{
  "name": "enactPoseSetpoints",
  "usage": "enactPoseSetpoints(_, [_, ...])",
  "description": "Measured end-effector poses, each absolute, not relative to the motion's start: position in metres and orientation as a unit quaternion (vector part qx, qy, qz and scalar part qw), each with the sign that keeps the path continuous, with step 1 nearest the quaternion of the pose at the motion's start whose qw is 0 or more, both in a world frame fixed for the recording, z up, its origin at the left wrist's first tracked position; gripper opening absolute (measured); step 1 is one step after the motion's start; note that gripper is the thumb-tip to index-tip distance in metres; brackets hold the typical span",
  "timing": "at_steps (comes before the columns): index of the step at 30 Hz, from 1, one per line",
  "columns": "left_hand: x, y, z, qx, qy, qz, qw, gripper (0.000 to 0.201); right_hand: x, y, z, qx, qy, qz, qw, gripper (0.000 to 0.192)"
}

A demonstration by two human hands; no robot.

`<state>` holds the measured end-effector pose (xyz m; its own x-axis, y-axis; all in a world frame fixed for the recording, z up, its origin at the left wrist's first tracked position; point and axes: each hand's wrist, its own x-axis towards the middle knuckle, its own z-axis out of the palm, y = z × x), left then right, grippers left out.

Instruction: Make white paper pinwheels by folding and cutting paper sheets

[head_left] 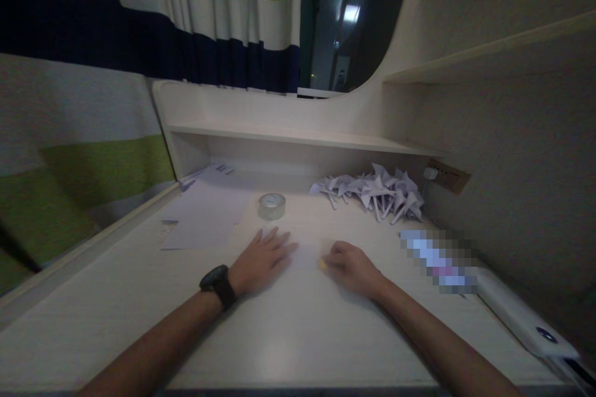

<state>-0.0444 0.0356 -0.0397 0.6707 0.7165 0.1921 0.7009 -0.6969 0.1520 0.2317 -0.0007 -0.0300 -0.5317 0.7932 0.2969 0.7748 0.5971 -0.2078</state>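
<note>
Forearms [161, 338] lay at 8 & 4 o'clock of white paper [306, 257] betw. L hand [261, 262] (flat, open) & R hand [350, 267] (curled round sm. yellow item [321, 264]); tape roll [272, 206] at 11, paper pinwheels [382, 191] at 2.

Pale desk [288, 353] with papers [205, 214], tape roll [272, 206], pinwheels [379, 191]

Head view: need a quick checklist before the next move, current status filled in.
1. Left hand spread, palm down, at the sheet between the hands: ok.
2. Right hand curled around a small yellow thing: ok; what it is: cannot tell.
3. Sheet lying square, edges aligned: cannot tell, too faint.
4. Tape roll apart from both hands: ok.
5. Paper pinwheels apart from both hands: ok.
6. Loose papers squared up: not ok, they overlap unevenly.
</note>
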Motion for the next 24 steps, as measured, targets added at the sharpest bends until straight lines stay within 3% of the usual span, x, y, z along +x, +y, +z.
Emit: enactPoseSetpoints(24, [-0.043,0.037,-0.051,0.904,0.411,0.117,0.032,0.053,0.222,-0.011,-0.024,-0.476,-0.868,0.007,0.143,0.017])
